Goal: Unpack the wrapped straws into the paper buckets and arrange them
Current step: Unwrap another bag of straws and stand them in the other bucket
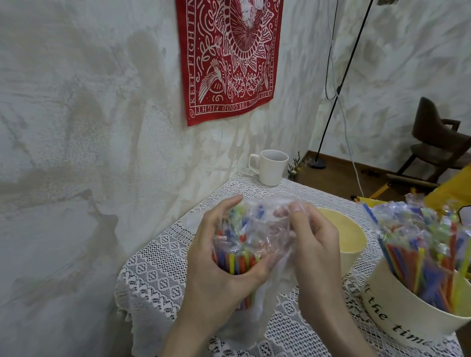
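My left hand [213,260] grips a bundle of wrapped straws [240,248], red, blue, yellow and green, held upright above the table. My right hand [314,245] pinches the clear plastic bag [270,230] around the top of that bundle. Behind my right hand stands a cream paper bucket [352,236] whose visible inside shows no straws. At the right a second cream paper bucket [411,312] with black lettering holds many wrapped straws [424,238] standing in it.
A white lace tablecloth [167,256] covers the small table set against a textured wall. A white mug [272,167] stands at the table's far corner. A yellow bag [458,186] lies at the right, and a brown chair [441,142] and a lamp stand [339,88] are beyond.
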